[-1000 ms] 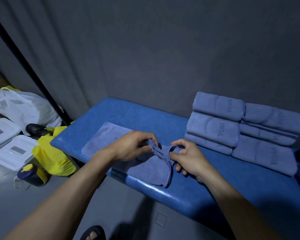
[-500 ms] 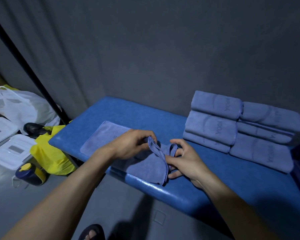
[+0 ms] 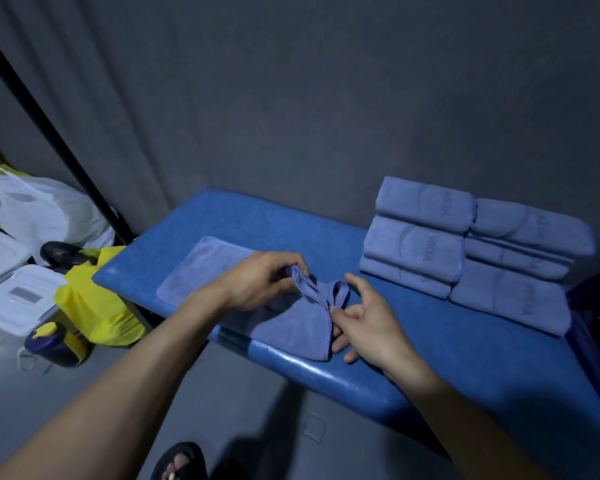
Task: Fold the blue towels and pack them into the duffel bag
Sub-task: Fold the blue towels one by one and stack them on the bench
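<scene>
Item, far left on the floor: white plastic bags (image 3: pixel 32 206) and two white lidded containers (image 3: pixel 18 299); near them a yellow bag (image 3: pixel 94 306) and a dark jar with a yellow lid (image 3: pixel 54 342). Item, centre: the blue padded bench (image 3: pixel 430 341), which carries all the towels. Item: the towel in hand (image 3: pixel 291 320), lying with its long axis left to right, its left end flat on the bench and its right end gathered up. Our left hand (image 3: pixel 260 282) curls its fingers round a raised fold of that end; our right hand (image 3: pixel 364 320), just right of it, pinches the hem between thumb and finger while the other fingers lie loosely spread. Both hands sit at the right end, so we judge the fold must travel leftward along the long axis, the left hand being nearer the flat part. Item, far right: the stack of folded towels (image 3: pixel 465 251), well apart from the hands. No duffel bag can be made out.
</scene>
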`<state>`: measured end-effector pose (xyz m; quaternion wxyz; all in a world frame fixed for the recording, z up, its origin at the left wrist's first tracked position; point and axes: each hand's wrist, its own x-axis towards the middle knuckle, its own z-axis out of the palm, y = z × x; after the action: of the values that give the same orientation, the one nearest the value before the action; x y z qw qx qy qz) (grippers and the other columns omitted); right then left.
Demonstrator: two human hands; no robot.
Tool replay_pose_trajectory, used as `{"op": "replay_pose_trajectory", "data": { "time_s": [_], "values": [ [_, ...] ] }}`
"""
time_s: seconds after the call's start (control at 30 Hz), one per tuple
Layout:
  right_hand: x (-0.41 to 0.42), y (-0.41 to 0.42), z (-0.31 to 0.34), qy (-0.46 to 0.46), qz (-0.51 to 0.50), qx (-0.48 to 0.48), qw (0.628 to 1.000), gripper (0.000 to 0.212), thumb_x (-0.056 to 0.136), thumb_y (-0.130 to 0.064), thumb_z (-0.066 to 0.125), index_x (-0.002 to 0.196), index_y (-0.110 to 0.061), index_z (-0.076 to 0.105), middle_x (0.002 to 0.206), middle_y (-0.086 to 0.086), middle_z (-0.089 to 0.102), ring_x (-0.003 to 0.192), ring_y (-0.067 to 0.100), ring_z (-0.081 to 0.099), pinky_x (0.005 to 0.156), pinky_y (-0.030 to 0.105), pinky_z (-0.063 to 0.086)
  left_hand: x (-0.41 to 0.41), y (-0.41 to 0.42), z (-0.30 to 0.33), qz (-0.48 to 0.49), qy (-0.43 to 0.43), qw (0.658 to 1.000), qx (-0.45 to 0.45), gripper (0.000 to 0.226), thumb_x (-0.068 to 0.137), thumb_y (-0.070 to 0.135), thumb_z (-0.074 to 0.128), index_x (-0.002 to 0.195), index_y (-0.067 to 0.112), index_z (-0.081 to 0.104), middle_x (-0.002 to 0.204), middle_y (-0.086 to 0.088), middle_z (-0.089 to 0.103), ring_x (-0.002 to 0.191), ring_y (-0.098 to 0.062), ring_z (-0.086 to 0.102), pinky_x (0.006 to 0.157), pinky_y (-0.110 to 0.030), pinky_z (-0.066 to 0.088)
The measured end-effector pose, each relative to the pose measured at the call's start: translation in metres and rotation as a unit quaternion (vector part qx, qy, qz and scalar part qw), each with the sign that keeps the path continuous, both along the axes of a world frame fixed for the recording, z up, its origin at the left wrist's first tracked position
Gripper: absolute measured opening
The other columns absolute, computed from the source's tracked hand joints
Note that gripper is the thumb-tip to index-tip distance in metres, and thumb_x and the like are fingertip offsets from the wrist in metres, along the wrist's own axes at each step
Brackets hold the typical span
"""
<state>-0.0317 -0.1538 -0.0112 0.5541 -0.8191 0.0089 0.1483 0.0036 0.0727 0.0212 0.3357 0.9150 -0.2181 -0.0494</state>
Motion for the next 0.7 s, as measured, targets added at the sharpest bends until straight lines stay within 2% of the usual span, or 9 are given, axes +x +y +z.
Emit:
{"op": "replay_pose_trajectory", "data": {
  "time_s": [0.07, 0.13, 0.17, 0.27, 0.4, 0.47, 0.57, 0.63, 0.7],
  "values": [
    [0.004, -0.01, 0.001, -0.064, 0.017, -0.129, 0.989, 0.049, 0.094, -0.027, 0.054, 0.14, -0.041, 0.045, 0.076, 0.0, 0.071, 0.066, 0.022, 0.072, 0.061, 0.036, 0.057, -0.001, -0.001, 0.0, -0.006, -0.003, 1.0, 0.004, 0.006, 0.097, 0.021, 0.069, 0.101, 0.026, 0.068, 0.094, 0.012, 0.073, 0.091, -0.011, 0.069, 0.088, -0.039, 0.054],
    [0.007, -0.017, 0.002, -0.157, 0.016, -0.235, 0.959, 0.036, 0.093, -0.026, 0.049, 0.126, -0.038, 0.058, 0.085, -0.01, 0.068, 0.084, 0.023, 0.07, 0.076, 0.038, 0.057, -0.001, -0.001, 0.001, -0.008, -0.01, 1.0, 0.01, 0.008, 0.097, 0.02, 0.07, 0.101, 0.026, 0.07, 0.094, 0.013, 0.074, 0.09, -0.007, 0.069, 0.087, -0.037, 0.055],
    [0.009, -0.018, 0.005, -0.199, 0.003, -0.23, 0.953, 0.03, 0.096, -0.023, 0.049, 0.121, -0.035, 0.063, 0.09, -0.013, 0.067, 0.09, 0.02, 0.067, 0.079, 0.036, 0.055, -0.001, -0.002, 0.002, -0.009, -0.013, 1.0, 0.013, 0.008, 0.096, 0.02, 0.07, 0.101, 0.026, 0.071, 0.095, 0.013, 0.074, 0.09, -0.005, 0.069, 0.086, -0.036, 0.055],
    [0.006, -0.01, 0.017, -0.262, -0.001, -0.101, 0.96, 0.021, 0.099, -0.024, 0.057, 0.116, -0.032, 0.067, 0.11, -0.016, 0.067, 0.096, 0.002, 0.062, 0.081, 0.026, 0.05, 0.0, -0.006, 0.005, -0.013, -0.024, 0.999, 0.028, 0.008, 0.096, 0.024, 0.07, 0.103, 0.027, 0.072, 0.097, 0.013, 0.075, 0.09, -0.006, 0.069, 0.084, -0.035, 0.055],
    [0.0, 0.001, 0.016, -0.264, 0.104, -0.057, 0.957, 0.049, 0.083, -0.048, 0.078, 0.127, -0.034, 0.059, 0.118, -0.022, 0.063, 0.111, -0.005, 0.059, 0.086, 0.011, 0.047, 0.001, -0.01, 0.007, -0.026, -0.029, 0.998, 0.042, 0.006, 0.097, 0.028, 0.067, 0.101, 0.027, 0.071, 0.096, 0.012, 0.074, 0.091, -0.007, 0.068, 0.084, -0.038, 0.054],
    [0.002, 0.006, 0.01, -0.27, 0.082, -0.054, 0.958, 0.042, 0.081, -0.046, 0.081, 0.116, -0.034, 0.062, 0.109, -0.021, 0.067, 0.103, -0.004, 0.062, 0.084, 0.015, 0.051, 0.002, -0.01, 0.007, -0.026, -0.029, 0.998, 0.054, 0.006, 0.097, 0.03, 0.066, 0.098, 0.024, 0.069, 0.09, 0.008, 0.073, 0.086, -0.011, 0.067, 0.079, -0.041, 0.053],
    [0.01, 0.012, 0.004, -0.279, 0.019, -0.046, 0.959, 0.018, 0.085, -0.039, 0.077, 0.091, -0.028, 0.065, 0.082, -0.014, 0.07, 0.08, 0.006, 0.067, 0.073, 0.033, 0.058, 0.001, -0.011, 0.007, -0.023, -0.025, 0.998, 0.055, 0.018, 0.098, 0.042, 0.065, 0.098, 0.024, 0.068, 0.087, 0.006, 0.071, 0.082, -0.012, 0.065, 0.076, -0.04, 0.052],
    [0.014, 0.013, 0.001, -0.283, 0.006, -0.035, 0.958, 0.013, 0.089, -0.033, 0.074, 0.085, -0.025, 0.064, 0.073, -0.011, 0.069, 0.07, 0.009, 0.067, 0.067, 0.042, 0.058, 0.0, -0.01, 0.008, -0.02, -0.021, 0.999, 0.045, 0.024, 0.098, 0.048, 0.064, 0.098, 0.025, 0.067, 0.085, 0.007, 0.07, 0.081, -0.012, 0.065, 0.074, -0.036, 0.052],
    [0.015, 0.013, 0.002, -0.287, -0.002, -0.029, 0.957, 0.012, 0.092, -0.028, 0.07, 0.084, -0.021, 0.066, 0.07, -0.009, 0.069, 0.066, 0.01, 0.067, 0.066, 0.045, 0.057, 0.0, -0.01, 0.01, -0.019, -0.011, 1.0, 0.021, 0.02, 0.099, 0.043, 0.064, 0.099, 0.024, 0.068, 0.086, 0.007, 0.07, 0.081, -0.012, 0.065, 0.075, -0.035, 0.052]
  ]
}}
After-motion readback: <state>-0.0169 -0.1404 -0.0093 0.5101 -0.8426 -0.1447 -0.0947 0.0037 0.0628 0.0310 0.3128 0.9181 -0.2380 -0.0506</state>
